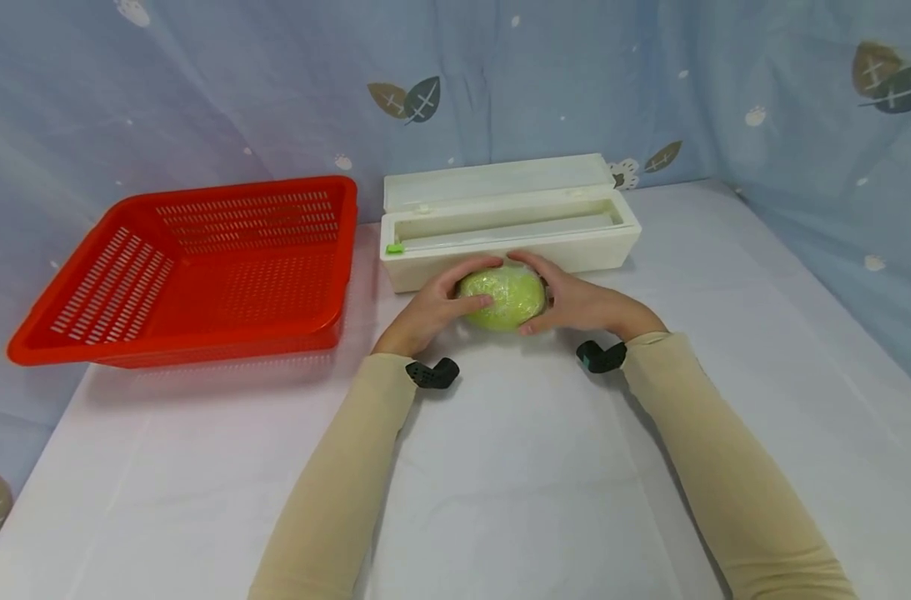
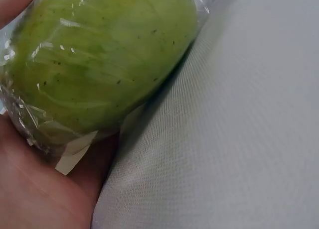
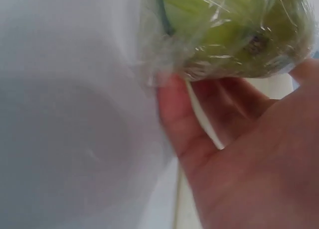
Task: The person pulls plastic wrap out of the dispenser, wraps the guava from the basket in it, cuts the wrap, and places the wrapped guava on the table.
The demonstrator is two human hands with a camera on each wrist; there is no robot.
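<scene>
A smooth green oval fruit point(image 1: 506, 297) with small dark specks, wrapped in clear plastic film, is held between both hands over the white table. My left hand point(image 1: 430, 310) grips its left end, thumb across the near side. From the right, my right hand point(image 1: 584, 302) holds the other end with curled fingers. Shiny creases run over the fruit point(image 2: 109, 55) in the left wrist view. Loose film bunches around the end of the fruit point(image 3: 234, 35) in the right wrist view, where a brown scar shows.
Just behind the hands stands a long white box point(image 1: 500, 267), lid raised, with a white roll point(image 1: 511, 232) inside and a green slider point(image 1: 394, 248) at its left corner. A red plastic basket point(image 1: 222, 343) sits at the left. A patterned blue curtain point(image 1: 275, 83) hangs behind the table.
</scene>
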